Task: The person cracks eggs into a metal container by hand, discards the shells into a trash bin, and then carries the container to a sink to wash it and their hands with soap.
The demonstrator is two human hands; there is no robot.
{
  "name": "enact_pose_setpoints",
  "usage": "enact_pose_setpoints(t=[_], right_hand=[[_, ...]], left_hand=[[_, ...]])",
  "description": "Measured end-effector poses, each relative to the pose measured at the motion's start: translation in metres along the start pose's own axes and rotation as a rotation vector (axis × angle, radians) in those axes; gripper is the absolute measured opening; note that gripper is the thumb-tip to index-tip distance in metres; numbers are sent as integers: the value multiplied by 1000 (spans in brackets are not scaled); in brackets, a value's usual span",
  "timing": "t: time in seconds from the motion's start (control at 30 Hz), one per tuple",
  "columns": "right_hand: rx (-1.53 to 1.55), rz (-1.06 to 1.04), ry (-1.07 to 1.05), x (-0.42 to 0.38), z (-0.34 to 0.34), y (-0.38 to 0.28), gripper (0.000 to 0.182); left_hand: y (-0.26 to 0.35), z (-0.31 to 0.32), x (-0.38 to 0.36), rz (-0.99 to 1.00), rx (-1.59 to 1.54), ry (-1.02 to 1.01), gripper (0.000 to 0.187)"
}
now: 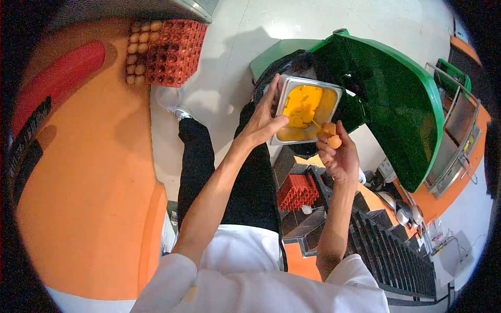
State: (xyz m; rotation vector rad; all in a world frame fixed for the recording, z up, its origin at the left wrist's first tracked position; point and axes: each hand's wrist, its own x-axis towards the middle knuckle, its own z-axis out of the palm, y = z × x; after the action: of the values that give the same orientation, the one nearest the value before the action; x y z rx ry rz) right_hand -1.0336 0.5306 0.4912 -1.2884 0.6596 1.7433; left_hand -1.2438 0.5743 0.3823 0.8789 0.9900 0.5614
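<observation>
Head view: I see both hands over a green bin, a steel pan of yolks held up between them.

My left hand [263,122] grips the near left rim of the steel pan [307,110], fingers closed over its edge, thumb inside; the pan hangs tilted above the open green bin [386,99], whose raised lid hides most of the dark inside. My right hand [342,156] is curled shut around a cracked eggshell [330,135] just at the pan's near right corner; a yolk strand runs from shell to pan, but the shell halves are hard to separate. At the orange table's [94,182] far edge sits a red egg tray [166,52], partly cut off. The lower right clutter is too warped to read.
</observation>
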Motion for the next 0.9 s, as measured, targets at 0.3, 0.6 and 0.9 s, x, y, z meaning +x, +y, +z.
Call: enact_pose_setpoints(t=[0.3,0.6,0.9], right_hand=[[-1112,-824,373,13,-35,4,38],[-1819,-940,610,129,-126,-14,58],[-1597,-1126,75,151,106,104,27]], left_hand=[[-13,-22,-30,-3,-53,98,105],[-30,-81,-104,-77,-330,302,82],[-52,-177,-212,-160,-512,542,69]])
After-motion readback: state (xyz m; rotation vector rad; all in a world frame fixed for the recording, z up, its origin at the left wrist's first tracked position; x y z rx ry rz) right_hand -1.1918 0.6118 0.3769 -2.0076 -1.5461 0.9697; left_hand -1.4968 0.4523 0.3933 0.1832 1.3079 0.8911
